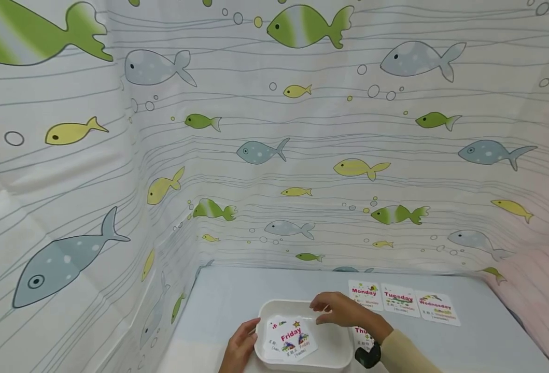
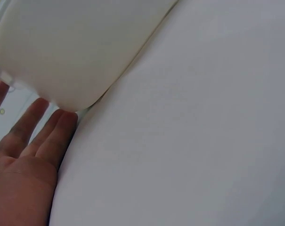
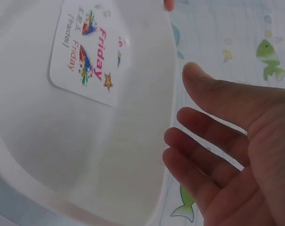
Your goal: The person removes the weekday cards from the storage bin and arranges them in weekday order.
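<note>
My left hand [image 1: 240,344] touches the left outer side of a white plastic tray [image 1: 334,346]. In the left wrist view the fingers [image 2: 57,134] reach up to the tray wall, fairly straight. Inside the tray lies a Friday card [image 1: 298,339], overlapping another card [image 1: 274,348] whose word is mostly covered. My right hand [image 1: 341,310] hovers over the tray's right part and holds nothing. Its thumb and fingers are apart and loosely bent, as the right wrist view shows.
On the table [image 1: 255,282] at the right, a Monday card [image 1: 364,293], a Tuesday card [image 1: 400,300] and a Wednesday card [image 1: 437,309] form a row. Below Monday, a "Thu" card [image 1: 362,338] is partly hidden by the right arm. A fish-print curtain [image 1: 321,181] surrounds the table.
</note>
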Demonstrator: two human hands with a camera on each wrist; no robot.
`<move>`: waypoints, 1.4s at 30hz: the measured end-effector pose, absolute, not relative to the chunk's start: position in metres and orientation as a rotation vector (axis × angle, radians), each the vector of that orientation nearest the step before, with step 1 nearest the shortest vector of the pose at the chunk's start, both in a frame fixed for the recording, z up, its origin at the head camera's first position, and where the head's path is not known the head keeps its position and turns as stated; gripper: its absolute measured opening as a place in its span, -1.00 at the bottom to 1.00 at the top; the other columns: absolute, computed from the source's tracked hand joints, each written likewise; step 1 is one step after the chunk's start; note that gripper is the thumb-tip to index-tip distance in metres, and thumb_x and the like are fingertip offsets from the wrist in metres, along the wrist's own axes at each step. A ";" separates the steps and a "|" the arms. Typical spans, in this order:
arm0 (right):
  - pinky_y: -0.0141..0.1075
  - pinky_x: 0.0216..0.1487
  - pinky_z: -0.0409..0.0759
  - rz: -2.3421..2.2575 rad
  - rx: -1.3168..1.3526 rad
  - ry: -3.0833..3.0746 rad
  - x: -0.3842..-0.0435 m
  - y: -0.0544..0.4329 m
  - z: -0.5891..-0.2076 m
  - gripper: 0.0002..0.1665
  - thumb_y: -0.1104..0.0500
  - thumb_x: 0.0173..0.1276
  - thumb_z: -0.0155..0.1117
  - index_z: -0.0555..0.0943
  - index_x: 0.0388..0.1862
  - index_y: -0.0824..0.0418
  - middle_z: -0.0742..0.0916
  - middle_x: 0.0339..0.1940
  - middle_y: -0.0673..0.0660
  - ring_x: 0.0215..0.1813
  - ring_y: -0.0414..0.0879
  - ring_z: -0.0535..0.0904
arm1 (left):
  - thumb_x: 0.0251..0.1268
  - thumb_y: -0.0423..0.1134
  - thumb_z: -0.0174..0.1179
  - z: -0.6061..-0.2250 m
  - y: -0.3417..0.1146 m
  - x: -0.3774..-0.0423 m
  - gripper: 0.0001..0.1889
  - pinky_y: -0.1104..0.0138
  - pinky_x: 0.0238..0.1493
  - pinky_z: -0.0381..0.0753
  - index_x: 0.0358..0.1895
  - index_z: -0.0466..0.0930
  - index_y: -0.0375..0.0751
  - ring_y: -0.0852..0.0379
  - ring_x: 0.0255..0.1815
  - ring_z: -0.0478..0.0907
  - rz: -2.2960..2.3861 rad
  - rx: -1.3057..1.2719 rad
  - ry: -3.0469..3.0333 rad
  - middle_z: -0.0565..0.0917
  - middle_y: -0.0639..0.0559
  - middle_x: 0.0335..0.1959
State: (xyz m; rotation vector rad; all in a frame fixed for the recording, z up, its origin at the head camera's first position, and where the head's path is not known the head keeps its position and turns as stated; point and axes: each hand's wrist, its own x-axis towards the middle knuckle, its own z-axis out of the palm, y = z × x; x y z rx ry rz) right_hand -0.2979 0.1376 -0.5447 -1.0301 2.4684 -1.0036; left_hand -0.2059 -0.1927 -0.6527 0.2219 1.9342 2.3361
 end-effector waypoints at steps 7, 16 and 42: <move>-0.10 0.15 0.66 -0.887 -1.077 2.399 -0.304 0.117 -0.549 -0.54 0.04 0.22 0.49 0.66 0.09 0.09 0.75 0.05 0.04 0.14 0.07 0.66 | 0.53 -0.26 0.02 -0.654 -0.194 -0.203 -0.44 0.41 0.26 0.52 0.45 0.18 -0.48 0.08 0.42 0.41 2.324 0.162 1.945 0.22 -0.47 0.49; -0.26 0.14 0.65 -0.756 -1.120 2.410 -0.309 0.104 -0.556 -0.49 0.08 0.17 0.53 0.66 0.12 0.07 0.75 0.08 -0.01 0.15 -0.02 0.65 | 0.54 -0.28 0.00 -0.654 -0.189 -0.204 -0.45 0.39 0.27 0.53 0.44 0.16 -0.54 0.16 0.38 0.44 2.340 0.238 1.925 0.26 -0.47 0.47; -0.15 0.29 0.57 -0.544 -1.218 2.415 -0.310 0.080 -0.585 -0.31 -0.12 0.11 0.54 0.60 0.26 -0.08 0.65 0.23 -0.15 0.22 -0.22 0.56 | 0.51 -0.27 0.02 -0.649 -0.191 -0.205 -0.44 0.37 0.26 0.53 0.44 0.19 -0.50 -0.19 0.47 0.32 2.342 0.168 1.936 0.24 -0.47 0.47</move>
